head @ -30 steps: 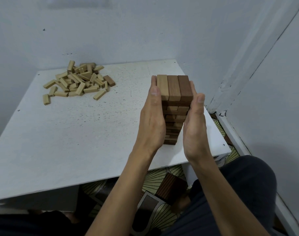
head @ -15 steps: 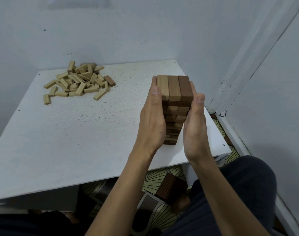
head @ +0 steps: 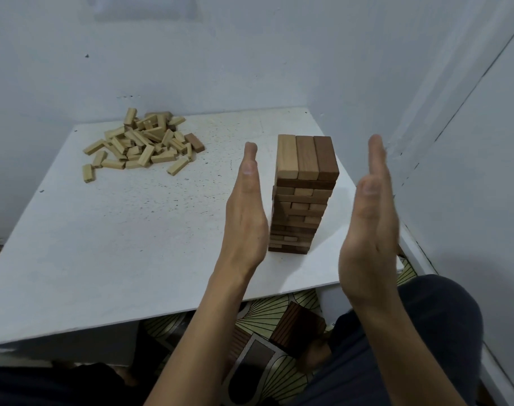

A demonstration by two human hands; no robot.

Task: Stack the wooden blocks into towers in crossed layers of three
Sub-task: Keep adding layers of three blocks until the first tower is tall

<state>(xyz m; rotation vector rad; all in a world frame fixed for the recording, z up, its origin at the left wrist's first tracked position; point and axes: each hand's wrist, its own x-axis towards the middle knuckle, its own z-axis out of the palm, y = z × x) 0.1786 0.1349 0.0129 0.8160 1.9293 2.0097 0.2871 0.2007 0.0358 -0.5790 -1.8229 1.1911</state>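
Note:
A tall tower of brown wooden blocks (head: 304, 194) stands near the right front corner of the white table (head: 109, 244), its top layer three blocks side by side. My left hand (head: 245, 212) is flat and upright just left of the tower, a small gap from it. My right hand (head: 370, 224) is flat too, held well off to the tower's right. Neither hand holds anything. A heap of several pale loose blocks (head: 143, 145), with one dark brown block (head: 195, 142) at its right edge, lies at the table's far left.
Walls close in behind the table and along its right side. Below the table's front edge a patterned floor mat (head: 279, 323) shows, and my dark trouser leg (head: 411, 332) fills the lower right.
Both hands were pressed flat against the tower's sides; now they have drawn apart, the right one further than the left. The tower stands as before.

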